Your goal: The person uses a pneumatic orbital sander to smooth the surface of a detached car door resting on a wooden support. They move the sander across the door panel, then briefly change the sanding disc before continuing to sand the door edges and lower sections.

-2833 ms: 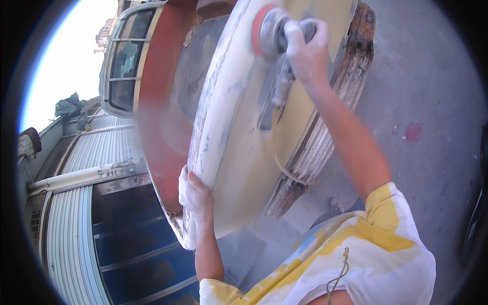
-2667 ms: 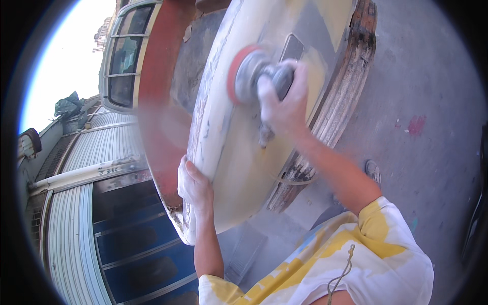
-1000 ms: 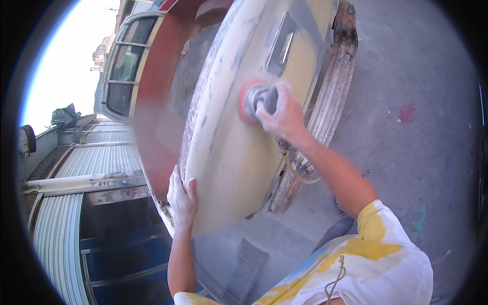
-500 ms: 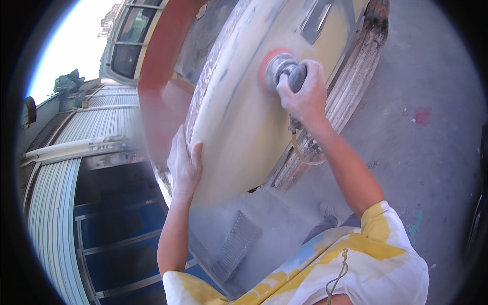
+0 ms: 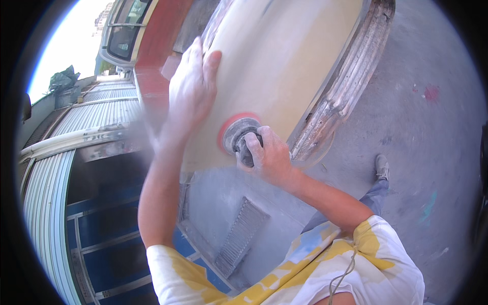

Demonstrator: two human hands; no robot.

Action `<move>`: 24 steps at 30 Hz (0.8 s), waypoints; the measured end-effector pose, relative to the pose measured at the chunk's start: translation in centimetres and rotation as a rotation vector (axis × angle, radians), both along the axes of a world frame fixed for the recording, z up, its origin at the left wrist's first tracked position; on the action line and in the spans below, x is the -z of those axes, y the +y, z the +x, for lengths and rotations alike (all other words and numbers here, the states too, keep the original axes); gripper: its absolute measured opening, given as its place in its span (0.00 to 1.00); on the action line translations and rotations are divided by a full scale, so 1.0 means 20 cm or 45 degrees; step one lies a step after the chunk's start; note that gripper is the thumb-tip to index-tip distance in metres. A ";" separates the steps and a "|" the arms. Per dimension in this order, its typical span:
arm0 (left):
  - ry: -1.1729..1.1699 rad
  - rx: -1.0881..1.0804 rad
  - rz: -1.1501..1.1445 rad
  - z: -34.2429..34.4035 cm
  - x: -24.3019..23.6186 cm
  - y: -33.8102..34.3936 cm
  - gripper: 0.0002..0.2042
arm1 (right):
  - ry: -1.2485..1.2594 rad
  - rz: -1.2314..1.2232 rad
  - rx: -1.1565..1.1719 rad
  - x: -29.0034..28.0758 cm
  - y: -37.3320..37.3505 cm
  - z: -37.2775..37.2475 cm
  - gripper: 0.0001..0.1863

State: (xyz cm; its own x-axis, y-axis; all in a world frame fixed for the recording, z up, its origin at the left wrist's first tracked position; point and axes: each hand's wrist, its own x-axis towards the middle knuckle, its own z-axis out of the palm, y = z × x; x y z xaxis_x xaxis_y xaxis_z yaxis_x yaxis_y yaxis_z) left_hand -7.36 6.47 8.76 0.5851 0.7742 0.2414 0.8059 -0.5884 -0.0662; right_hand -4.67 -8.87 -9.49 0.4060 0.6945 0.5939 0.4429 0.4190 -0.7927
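A dusty round sander (image 5: 237, 133) with a red pad edge is pressed against the lower end of a cream vehicle door panel (image 5: 290, 66). My right hand (image 5: 272, 156) wraps around its dark grip. Higher up, my left hand (image 5: 193, 89), white with dust, lies along the panel's left edge, its fingers stretched out and the thumb apart. Whether the fingertips curl over that edge is hard to make out. Part of a pale hose (image 5: 325, 152) shows behind the right hand.
A worn, rusty sill (image 5: 338, 94) runs along the panel's right side. Red bodywork (image 5: 155, 66) stands to the left, near corrugated shutters (image 5: 48, 218) and a blue metal frame (image 5: 117, 264). A ribbed grey step (image 5: 241, 236) is below. My shoe (image 5: 382, 166) rests on the dusty floor.
The sander in my right hand has moved down and left across the panel to its lower end. My left hand has slid up along the edge. My foot shows farther right.
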 end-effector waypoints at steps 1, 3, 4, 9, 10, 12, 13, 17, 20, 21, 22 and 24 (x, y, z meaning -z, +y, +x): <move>0.052 0.092 -0.009 -0.04 -0.02 0.01 0.34 | 0.042 -0.019 0.025 -0.03 -0.01 -0.02 0.30; 0.072 0.166 -0.163 -0.17 -0.08 0.02 0.38 | 0.121 -0.011 0.099 -0.08 0.01 0.00 0.29; 0.080 0.172 -0.218 -0.23 -0.09 0.01 0.39 | 0.232 -0.170 0.139 -0.10 0.04 0.04 0.27; -0.186 0.094 -0.470 -0.47 -0.03 -0.04 0.38 | 0.434 -0.249 0.405 -0.11 0.16 0.09 0.23; -0.244 0.146 -0.491 -0.48 -0.02 -0.03 0.38 | 0.380 -0.165 0.431 -0.10 0.15 0.04 0.23; -0.308 0.142 -0.504 -0.49 0.01 -0.01 0.37 | 0.402 -0.216 0.369 -0.08 0.05 -0.13 0.24; -0.324 0.136 -0.520 -0.49 0.01 0.00 0.37 | 0.401 -0.205 0.354 -0.08 -0.01 -0.20 0.24; -0.413 0.177 -0.489 -0.48 0.01 -0.01 0.34 | 0.388 -0.195 0.301 0.06 -0.11 -0.32 0.25; -0.425 0.222 -0.449 -0.47 0.00 -0.02 0.32 | 0.452 -0.218 0.420 0.19 -0.10 -0.28 0.25; -0.412 0.199 -0.458 -0.47 0.00 -0.02 0.32 | 0.446 -0.237 0.443 0.21 -0.10 -0.28 0.25; -0.402 0.193 -0.456 -0.46 0.00 -0.01 0.32 | 0.454 -0.275 0.469 0.22 -0.10 -0.29 0.25; -0.409 0.205 -0.449 -0.46 -0.01 0.00 0.32 | 0.566 -0.346 0.423 0.18 -0.11 -0.33 0.26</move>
State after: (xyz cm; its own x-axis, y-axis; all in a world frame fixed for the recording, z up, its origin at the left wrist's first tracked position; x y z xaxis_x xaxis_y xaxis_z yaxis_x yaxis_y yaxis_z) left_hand -16.56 6.50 8.90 0.6426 0.7474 0.1687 0.6504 -0.6485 0.3954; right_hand -11.34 -11.13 -13.01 0.7946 0.5914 0.1376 0.1174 0.0726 -0.9904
